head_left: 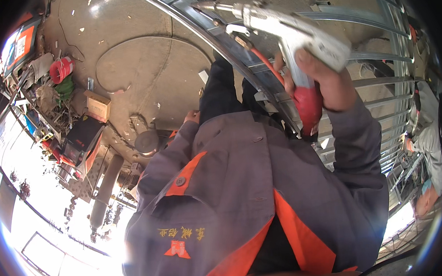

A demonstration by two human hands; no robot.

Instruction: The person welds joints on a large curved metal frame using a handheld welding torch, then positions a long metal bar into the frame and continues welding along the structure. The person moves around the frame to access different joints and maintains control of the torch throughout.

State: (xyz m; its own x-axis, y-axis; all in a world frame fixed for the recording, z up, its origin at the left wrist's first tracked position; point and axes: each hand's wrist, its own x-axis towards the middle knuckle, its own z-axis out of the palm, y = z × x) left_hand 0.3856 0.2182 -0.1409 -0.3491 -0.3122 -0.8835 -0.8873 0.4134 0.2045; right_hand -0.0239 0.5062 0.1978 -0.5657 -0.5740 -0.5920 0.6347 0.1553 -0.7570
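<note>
My right hand (327, 81) is closed around the grip of a silver rivet gun (295, 33) with a red lower end. Its long nose points to the upper left, over a metal frame (201, 28) of shiny profiles. Beside the grip, a thin orange-red rod or hose (267, 64) runs along the frame; I cannot tell which it is. My left hand (193, 116) is low beside my dark trousers (222, 88), at the end of the grey sleeve. Its fingers are mostly hidden, and nothing held shows there.
Metal bars (361, 85) form a rack on the right. Beyond it is another person in grey (431, 143), with a hand (426, 200) showing. A hose (142, 38) loops across the floor. At left are a cardboard box (98, 106), a red bucket-like item (61, 71) and heaped scrap.
</note>
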